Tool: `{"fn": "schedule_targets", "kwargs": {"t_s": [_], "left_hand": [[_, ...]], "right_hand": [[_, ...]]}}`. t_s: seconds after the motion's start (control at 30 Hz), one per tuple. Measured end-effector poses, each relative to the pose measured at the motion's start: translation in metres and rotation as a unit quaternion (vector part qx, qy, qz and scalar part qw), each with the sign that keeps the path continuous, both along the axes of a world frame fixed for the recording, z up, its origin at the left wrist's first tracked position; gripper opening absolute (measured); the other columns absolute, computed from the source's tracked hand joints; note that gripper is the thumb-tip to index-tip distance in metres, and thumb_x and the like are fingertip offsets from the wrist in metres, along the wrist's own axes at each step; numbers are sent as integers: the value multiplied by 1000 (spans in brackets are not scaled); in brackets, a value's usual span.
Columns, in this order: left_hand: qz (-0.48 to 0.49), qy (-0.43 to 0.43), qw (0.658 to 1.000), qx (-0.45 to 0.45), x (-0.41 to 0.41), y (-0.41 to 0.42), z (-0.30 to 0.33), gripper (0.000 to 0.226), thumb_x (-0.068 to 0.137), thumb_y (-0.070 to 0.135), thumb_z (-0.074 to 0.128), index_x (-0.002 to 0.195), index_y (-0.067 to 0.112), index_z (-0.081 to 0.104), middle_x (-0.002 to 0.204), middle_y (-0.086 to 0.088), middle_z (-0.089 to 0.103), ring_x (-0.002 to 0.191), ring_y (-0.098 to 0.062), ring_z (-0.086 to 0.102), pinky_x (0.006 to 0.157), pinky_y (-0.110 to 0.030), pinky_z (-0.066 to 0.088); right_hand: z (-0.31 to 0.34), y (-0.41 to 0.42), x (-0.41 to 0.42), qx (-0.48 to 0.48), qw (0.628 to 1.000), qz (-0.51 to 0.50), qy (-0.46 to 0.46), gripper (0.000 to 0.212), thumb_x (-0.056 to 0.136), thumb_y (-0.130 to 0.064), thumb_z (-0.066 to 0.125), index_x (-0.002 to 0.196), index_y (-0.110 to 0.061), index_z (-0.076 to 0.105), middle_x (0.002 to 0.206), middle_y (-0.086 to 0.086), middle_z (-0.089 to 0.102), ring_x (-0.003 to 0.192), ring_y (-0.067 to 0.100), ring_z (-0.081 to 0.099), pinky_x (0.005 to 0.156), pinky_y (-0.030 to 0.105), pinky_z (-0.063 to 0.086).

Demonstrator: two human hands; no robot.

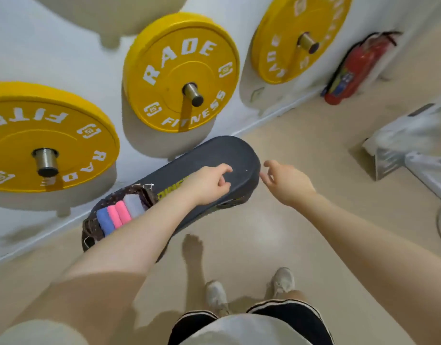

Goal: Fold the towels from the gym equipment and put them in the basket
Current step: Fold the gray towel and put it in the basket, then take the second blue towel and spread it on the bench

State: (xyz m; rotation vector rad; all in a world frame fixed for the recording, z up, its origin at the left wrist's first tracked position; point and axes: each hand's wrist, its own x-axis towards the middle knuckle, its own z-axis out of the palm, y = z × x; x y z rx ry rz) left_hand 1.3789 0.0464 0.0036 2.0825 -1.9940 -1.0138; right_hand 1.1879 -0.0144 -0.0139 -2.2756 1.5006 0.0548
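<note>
A dark woven basket [89,230] stands on the near end of a long dark step board [229,155] by the wall. Folded towels lie side by side in it: a blue one [105,220], two pink ones [118,215] and a white one [134,204]. My left hand [209,185] hovers over the board's far half with fingers loosely curled, holding nothing. My right hand [286,183] hangs just past the board's right edge, fingers relaxed and empty. My left forearm hides part of the basket.
Yellow weight plates [182,73] hang on pegs along the white wall. A red fire extinguisher [359,66] leans at the far right wall. A white machine frame [413,150] stands on the right. My feet in pale shoes [284,282] are on the beige floor.
</note>
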Motion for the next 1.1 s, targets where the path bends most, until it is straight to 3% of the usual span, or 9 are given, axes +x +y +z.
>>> {"fn": "schedule_targets", "kwargs": {"t_s": [0.17, 0.37, 0.57, 0.67, 0.87, 1.0, 1.1], "left_hand": [[-91, 22, 996, -10, -130, -47, 12, 33, 94, 23, 44, 125, 18, 52, 95, 7, 57, 88, -12, 53, 77, -26, 43], [-185, 45, 981, 25, -331, -107, 13, 33, 96, 23, 44, 126, 12, 52, 116, -3, 60, 101, -17, 55, 79, -20, 38], [-294, 38, 955, 6, -529, -156, 21, 31, 94, 22, 47, 122, 10, 56, 115, -7, 62, 102, -20, 57, 87, -25, 42], [-324, 57, 944, -12, -614, -176, 23, 29, 93, 24, 49, 118, 12, 58, 111, -6, 63, 91, -16, 54, 87, -28, 44], [-398, 58, 916, -1, -757, -228, 9, 28, 94, 21, 47, 119, 14, 58, 113, -4, 63, 98, -17, 56, 87, -26, 44], [-423, 59, 904, 2, -849, -292, -2, 29, 95, 21, 45, 120, 13, 56, 116, -4, 61, 100, -18, 55, 83, -24, 41], [-454, 57, 889, 2, -920, -344, 3, 29, 95, 22, 43, 120, 14, 56, 116, -4, 61, 102, -19, 55, 87, -28, 43]], "right_hand": [[4, -7, -142, 1, 994, -107, -6, 41, 99, -39, 32, 129, -15, 43, 120, 10, 60, 110, 31, 54, 85, 37, 45], [14, -13, -351, 35, 974, -223, -1, 39, 99, -38, 32, 123, -12, 48, 116, 12, 62, 106, 33, 55, 83, 38, 45], [36, -4, -550, 41, 948, -314, 22, 34, 99, -34, 32, 109, -10, 54, 102, 10, 61, 98, 32, 56, 74, 34, 40], [38, 0, -622, 44, 927, -372, 2, 34, 99, -33, 34, 96, -7, 55, 93, 10, 62, 93, 32, 57, 71, 34, 41], [33, -16, -738, 38, 885, -462, -33, 27, 97, -26, 39, 102, -7, 58, 99, 10, 63, 92, 29, 56, 71, 32, 40], [32, -61, -820, 18, 871, -489, -41, 26, 97, -21, 42, 109, -6, 59, 110, 10, 63, 103, 29, 56, 80, 31, 41], [36, -107, -884, -12, 846, -531, -54, 24, 96, -20, 43, 103, -4, 60, 105, 12, 65, 98, 30, 57, 79, 33, 42]]}}
